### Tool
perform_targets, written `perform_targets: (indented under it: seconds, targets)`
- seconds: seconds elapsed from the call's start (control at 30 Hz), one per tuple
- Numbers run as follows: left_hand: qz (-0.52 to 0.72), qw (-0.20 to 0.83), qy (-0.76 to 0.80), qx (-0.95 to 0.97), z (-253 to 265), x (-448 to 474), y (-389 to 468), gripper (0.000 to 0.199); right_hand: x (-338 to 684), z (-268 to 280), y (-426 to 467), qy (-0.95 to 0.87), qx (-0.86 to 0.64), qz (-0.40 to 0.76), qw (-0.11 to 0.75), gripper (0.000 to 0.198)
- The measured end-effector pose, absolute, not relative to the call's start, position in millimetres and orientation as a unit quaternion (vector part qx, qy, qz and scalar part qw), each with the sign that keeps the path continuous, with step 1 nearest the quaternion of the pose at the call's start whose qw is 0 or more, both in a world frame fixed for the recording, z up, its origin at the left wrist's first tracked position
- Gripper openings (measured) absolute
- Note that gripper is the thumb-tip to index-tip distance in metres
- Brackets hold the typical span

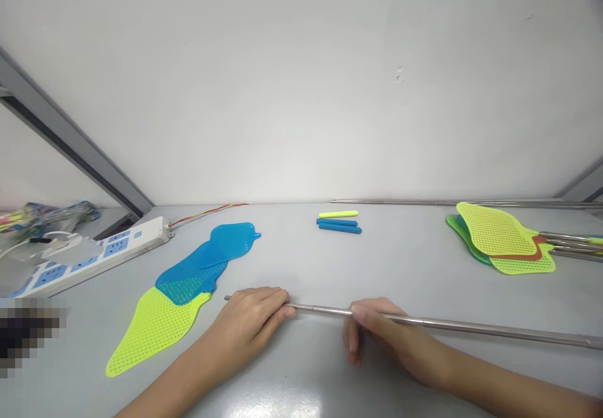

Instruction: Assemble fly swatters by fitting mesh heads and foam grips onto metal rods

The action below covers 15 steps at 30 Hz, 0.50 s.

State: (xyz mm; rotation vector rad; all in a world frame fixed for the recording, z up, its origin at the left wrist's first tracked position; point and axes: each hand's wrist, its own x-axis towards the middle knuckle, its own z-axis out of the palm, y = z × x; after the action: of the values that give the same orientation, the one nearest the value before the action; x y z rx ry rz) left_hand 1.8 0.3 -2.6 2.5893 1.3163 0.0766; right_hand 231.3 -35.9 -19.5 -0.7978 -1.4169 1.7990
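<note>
A silver telescopic rod (325, 310) runs across the front of the grey table, thin at its left end and thicker toward the right. My left hand (258, 317) is wrapped over the thin end, whose tip pokes out past the knuckles. Farther along, my right hand (384, 333) pinches the rod between thumb and index finger, its other fingers curled below. To the left lie loose fly swatter heads: a yellow-green one (157, 324) with two blue ones (193, 273) overlapping beyond it. Behind the rod rest two blue handle grips (339, 227) and one yellow grip (338, 214).
At right, a stack of fly swatters (499, 232) with metal rods lies on the table. More thin rods (438, 202) line the wall's foot. A white power strip (113, 248) with plugs and a coloured wire (207, 210) occupies the left. Grey frame posts (75, 135) flank the table.
</note>
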Motion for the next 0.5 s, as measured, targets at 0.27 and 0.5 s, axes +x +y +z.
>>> perform_targets:
  seconds: [0.27,0.5]
  targets:
    - [0.02,0.091,0.433,0.896,-5.9,-0.3,-2.3,0.03,233.2,-16.9,-32.3,-0.569,-0.277,0.704,0.324,0.038]
    - [0.024,0.093,0.424,0.9,-4.8,2.2,-5.0,0.03,236.5,-11.6,-31.7,-0.606,-0.285,0.685,0.289,0.039]
